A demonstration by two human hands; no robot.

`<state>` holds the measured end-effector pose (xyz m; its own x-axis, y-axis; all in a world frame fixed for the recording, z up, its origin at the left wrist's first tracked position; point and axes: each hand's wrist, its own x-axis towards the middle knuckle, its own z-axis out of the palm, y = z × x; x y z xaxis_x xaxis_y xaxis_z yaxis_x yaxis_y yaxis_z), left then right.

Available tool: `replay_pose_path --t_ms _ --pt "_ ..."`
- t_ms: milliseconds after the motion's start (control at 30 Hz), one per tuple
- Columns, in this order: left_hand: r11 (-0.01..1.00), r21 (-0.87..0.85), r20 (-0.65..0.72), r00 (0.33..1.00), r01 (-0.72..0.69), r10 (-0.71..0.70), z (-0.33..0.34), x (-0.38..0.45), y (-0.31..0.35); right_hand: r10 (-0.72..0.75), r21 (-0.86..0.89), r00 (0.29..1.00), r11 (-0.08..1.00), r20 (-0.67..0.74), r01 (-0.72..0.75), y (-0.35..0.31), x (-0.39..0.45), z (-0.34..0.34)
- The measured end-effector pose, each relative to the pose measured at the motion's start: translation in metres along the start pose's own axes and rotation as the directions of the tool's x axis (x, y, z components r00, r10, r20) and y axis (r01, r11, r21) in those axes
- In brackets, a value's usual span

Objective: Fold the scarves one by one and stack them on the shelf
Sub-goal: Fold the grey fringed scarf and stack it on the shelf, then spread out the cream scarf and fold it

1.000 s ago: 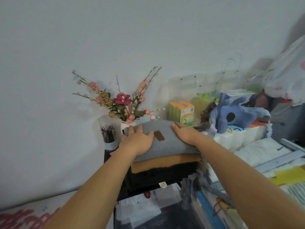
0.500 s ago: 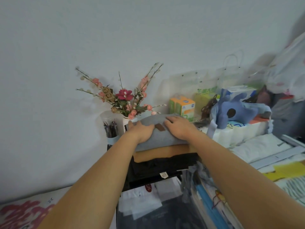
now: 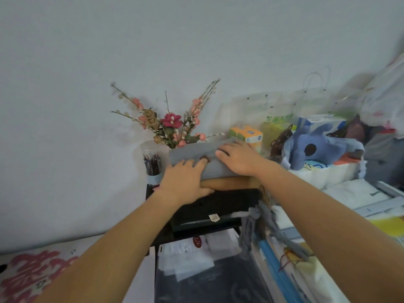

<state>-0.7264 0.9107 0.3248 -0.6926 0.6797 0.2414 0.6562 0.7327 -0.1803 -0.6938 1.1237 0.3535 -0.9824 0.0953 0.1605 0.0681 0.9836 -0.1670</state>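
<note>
— Head view: where is the folded grey scarf point(image 3: 215, 166)?

— On top of a stack, over a tan scarf point(image 3: 229, 183) and a black one point(image 3: 220, 204), on the dark shelf point(image 3: 150, 191) against the wall.

— And the hands?

— The left hand point(image 3: 184, 184) lies flat, fingers straight, on the grey scarf's near left edge, thumb by the tan one. The right hand point(image 3: 238, 158) presses palm-down on its right side, fingers extended. Neither grips anything.

— Nearby?

— A vase of flowers point(image 3: 168, 127) just behind, a blue plush toy point(image 3: 312, 145) to the right.
</note>
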Motion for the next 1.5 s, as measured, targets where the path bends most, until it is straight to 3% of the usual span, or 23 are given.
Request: replay_pose_path --t_ms 200,300,533,667,800,933,1067,1133,1267,1367,1500 --pt "0.996 0.054 0.025 0.997 -0.069 0.068 -0.016 0.007 0.004 -0.047 -0.056 0.982 0.998 -0.184 0.037 0.012 -0.036 0.004" --pt "0.998 0.06 -0.017 0.999 -0.029 0.03 -0.019 0.001 0.011 -0.023 -0.061 0.968 0.998 -0.25 0.008 0.013 -0.05 0.001" --pt "0.996 0.084 -0.159 0.987 0.014 -0.001 -0.019 -0.015 0.012 -0.014 -0.073 0.955 0.997 -0.298 -0.008 0.003 -0.071 0.006" --pt "0.998 0.047 -0.148 0.989 0.034 -0.027 -0.027 -0.024 0.013 -0.025 -0.076 0.953 0.997 -0.301 0.002 -0.005 -0.078 0.001" --pt "0.986 -0.142 -0.205 0.972 0.087 -0.115 -0.05 -0.036 0.009 -0.057 -0.037 0.93 0.998 -0.363 0.046 -0.033 -0.084 -0.011" --pt "0.945 -0.303 -0.431 0.867 0.122 -0.25 -0.069 -0.076 -0.01 -0.144 0.032 0.866 0.983 -0.479 0.181 -0.1 -0.094 -0.016" --pt "0.844 -0.395 -0.281 0.828 0.362 -0.486 -0.031 -0.151 -0.049 -0.18 0.2 0.81 0.918 -0.559 0.342 -0.182 -0.109 0.027" --pt "0.777 -0.385 -0.169 0.79 0.498 -0.589 0.006 -0.208 -0.068 -0.173 0.354 0.852 0.855 -0.494 0.379 -0.222 -0.12 0.072" --pt "0.584 -0.292 0.171 0.642 0.757 -0.747 0.073 -0.347 -0.083 -0.271 0.543 0.954 0.786 -0.127 0.295 -0.298 -0.165 0.183" --pt "0.487 -0.212 0.341 0.531 0.847 -0.775 0.108 -0.448 -0.074 -0.369 0.549 0.91 0.808 0.19 0.214 -0.347 -0.22 0.257" --pt "0.348 -0.174 0.446 0.388 0.921 -0.806 0.13 -0.554 -0.051 -0.359 0.523 0.82 0.848 0.445 0.088 -0.392 -0.295 0.313"
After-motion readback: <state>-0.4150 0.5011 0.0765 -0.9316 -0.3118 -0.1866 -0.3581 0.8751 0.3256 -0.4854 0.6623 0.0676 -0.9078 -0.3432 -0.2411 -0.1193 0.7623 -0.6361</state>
